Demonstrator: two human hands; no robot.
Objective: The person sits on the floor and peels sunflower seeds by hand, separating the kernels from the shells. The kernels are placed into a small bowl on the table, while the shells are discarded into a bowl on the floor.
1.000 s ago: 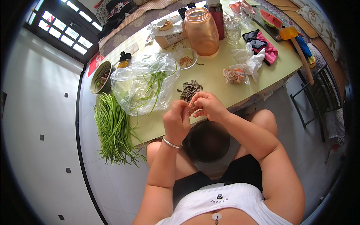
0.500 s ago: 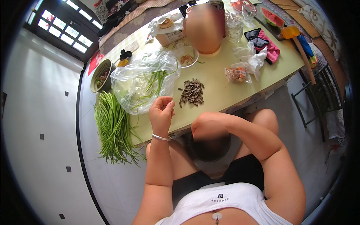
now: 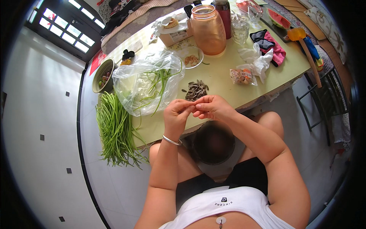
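Close to the table's near edge, my left hand and my right hand meet, fingertips touching in a pinch. Whatever lies between the fingertips is too small to make out. Just beyond them is a pile of dark striped sunflower seeds on the yellow-green tabletop, its near part hidden by my hands. A dark round bin stands below my right hand, between my knees. Farther back, a white bowl holds small pale-brown pieces like shelled kernels.
At left lie a clear plastic bag with green stems, a green bundle overhanging the edge, and a basket of grapes. An orange-tinted jar stands behind. To the right are a snack packet, crumpled tissue and pink-and-black cloth.
My right hand has risen from over the bin to meet my left hand at the seeds. My left hand has shifted slightly right. The bin's opening is now uncovered.
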